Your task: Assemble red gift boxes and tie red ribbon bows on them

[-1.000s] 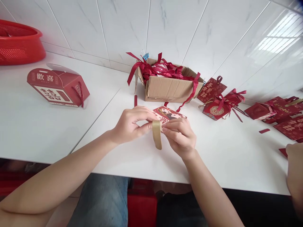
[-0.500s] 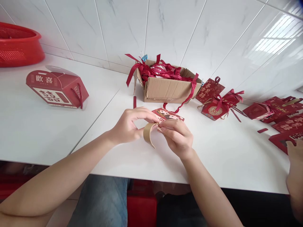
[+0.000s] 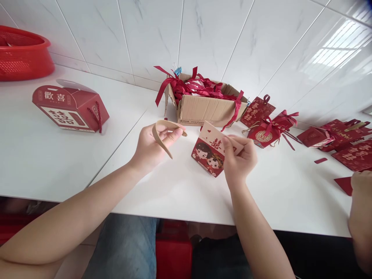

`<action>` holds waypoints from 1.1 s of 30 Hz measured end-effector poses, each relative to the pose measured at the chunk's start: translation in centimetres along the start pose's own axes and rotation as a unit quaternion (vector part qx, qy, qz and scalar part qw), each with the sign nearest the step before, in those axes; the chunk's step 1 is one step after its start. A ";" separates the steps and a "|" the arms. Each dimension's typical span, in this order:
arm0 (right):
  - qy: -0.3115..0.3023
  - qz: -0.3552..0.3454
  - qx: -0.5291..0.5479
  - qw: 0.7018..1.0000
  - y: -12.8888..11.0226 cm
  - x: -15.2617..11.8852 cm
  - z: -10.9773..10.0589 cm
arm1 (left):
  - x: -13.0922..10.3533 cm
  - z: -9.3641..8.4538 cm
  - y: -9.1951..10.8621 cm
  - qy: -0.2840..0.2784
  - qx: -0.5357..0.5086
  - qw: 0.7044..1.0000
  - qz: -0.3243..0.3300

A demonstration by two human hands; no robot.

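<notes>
A curved tan strip (image 3: 159, 135) is pinched in my left hand (image 3: 149, 149), its thumb pressing near a small brass-coloured piece at one end. The strip's other end hangs free over the white table (image 3: 162, 193). To the right, my right hand (image 3: 240, 159) grips a red and cream card box (image 3: 207, 155) by its upper right part. Two cartoon figures and a red character are printed on the box, which is tilted. The two hands are apart. Fingertips behind the box are hidden.
Behind the hands stands a cardboard box (image 3: 209, 110) of dark red ribbons. A red gift box (image 3: 69, 108) and a red basket (image 3: 26, 58) are on the left. Beribboned red boxes (image 3: 263, 135) stand right. Another person's hand (image 3: 362, 193) is at the right edge.
My hands have moved apart. The left has risen leftward with the tan strip; the right has lifted the printed box from the table. The other person's red item has shifted.
</notes>
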State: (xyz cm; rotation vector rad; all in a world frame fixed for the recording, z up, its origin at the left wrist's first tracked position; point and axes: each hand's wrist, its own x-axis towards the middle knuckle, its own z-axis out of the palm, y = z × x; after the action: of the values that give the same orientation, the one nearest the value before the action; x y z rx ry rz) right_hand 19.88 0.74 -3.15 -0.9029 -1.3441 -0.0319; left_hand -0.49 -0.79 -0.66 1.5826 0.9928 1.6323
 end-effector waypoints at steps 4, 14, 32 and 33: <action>0.031 0.049 -0.023 0.998 1.3 0.5 0.1 | -0.6 0.8 -0.1 -0.015 -0.027 0.999 -0.032; 0.083 -0.245 -0.142 0.956 -1.0 -0.3 0.4 | -1.7 2.3 0.6 0.024 -0.001 1.000 -0.011; 0.013 -0.236 -0.131 0.963 -1.8 -2.2 2.4 | -2.3 3.3 -0.1 0.004 0.019 1.000 0.009; 0.006 -0.229 -0.126 0.965 -1.8 -2.3 2.4 | -2.3 3.2 -0.2 0.000 0.019 1.000 0.004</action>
State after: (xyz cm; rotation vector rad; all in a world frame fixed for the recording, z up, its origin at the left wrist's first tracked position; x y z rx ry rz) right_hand 16.39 -0.13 -4.20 -0.7809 -1.5358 -0.5761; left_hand 2.86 -2.38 -2.05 1.6129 1.0245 1.6276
